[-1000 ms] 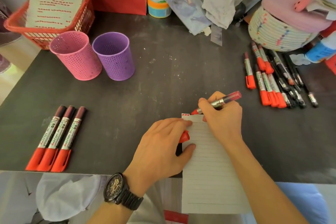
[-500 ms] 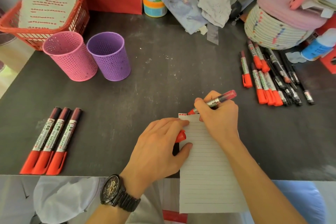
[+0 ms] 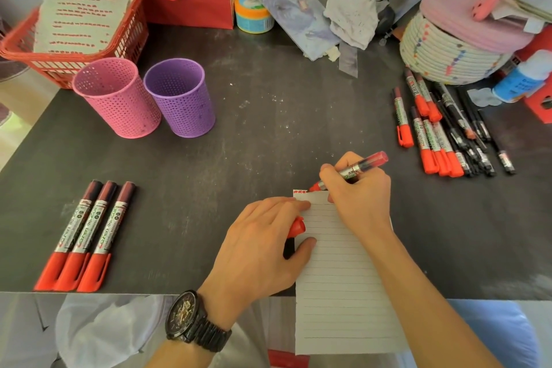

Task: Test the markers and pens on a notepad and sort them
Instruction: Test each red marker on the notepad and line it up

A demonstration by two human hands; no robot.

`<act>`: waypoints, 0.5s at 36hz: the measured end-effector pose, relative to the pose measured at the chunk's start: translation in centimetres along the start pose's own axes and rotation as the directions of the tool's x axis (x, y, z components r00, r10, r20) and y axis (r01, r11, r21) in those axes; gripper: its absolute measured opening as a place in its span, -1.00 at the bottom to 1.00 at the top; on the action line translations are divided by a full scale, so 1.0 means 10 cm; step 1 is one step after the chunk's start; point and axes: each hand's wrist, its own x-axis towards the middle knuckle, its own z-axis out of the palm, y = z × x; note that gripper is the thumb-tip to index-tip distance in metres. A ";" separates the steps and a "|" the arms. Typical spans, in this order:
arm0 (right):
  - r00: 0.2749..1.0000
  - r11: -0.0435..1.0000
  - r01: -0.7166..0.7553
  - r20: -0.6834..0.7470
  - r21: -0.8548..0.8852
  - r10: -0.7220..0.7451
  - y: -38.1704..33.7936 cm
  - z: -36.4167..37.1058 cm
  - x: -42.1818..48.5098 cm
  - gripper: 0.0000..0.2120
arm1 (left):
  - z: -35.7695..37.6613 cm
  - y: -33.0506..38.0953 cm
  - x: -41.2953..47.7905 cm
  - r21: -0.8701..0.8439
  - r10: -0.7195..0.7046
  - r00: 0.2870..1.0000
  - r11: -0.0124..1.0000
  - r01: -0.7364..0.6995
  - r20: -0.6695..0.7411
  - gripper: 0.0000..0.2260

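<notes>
Bearing red dashes at its top, lined notepad (image 3: 337, 278), right hand (image 3: 363, 197) gripping uncapped marker (image 3: 369, 162) tip-down, left hand (image 3: 257, 251) holding red cap (image 3: 297, 226).

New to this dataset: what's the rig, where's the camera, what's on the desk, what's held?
No robot: a person works bare-handed, filmed by one wide-angle head-worn camera looking down. The right hand grips an uncapped red marker, tip at the top edge of a lined notepad, beside small red marks. The left hand steadies the pad and holds the red cap. On the dark table: three capped red markers at left, a pink cup and a purple cup behind them, a pile of markers and pens at right.
</notes>
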 end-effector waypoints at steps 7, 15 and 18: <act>1.000 1.000 -0.001 -0.004 -0.006 0.001 0.01 0.01 0.01 -0.74 | 0.00 -0.01 0.00 -0.017 0.008 1.000 1.000 -0.008 0.004 -0.61; 1.000 0.999 0.029 0.008 0.014 -0.029 0.03 0.00 -0.01 -0.72 | 0.03 -0.02 0.00 0.002 0.009 1.000 1.000 -0.009 -0.011 -0.61; 1.000 1.000 0.017 -0.004 0.021 -0.017 0.03 0.00 0.00 -0.72 | 0.03 -0.02 0.00 0.003 0.007 1.000 1.000 -0.007 -0.022 -0.60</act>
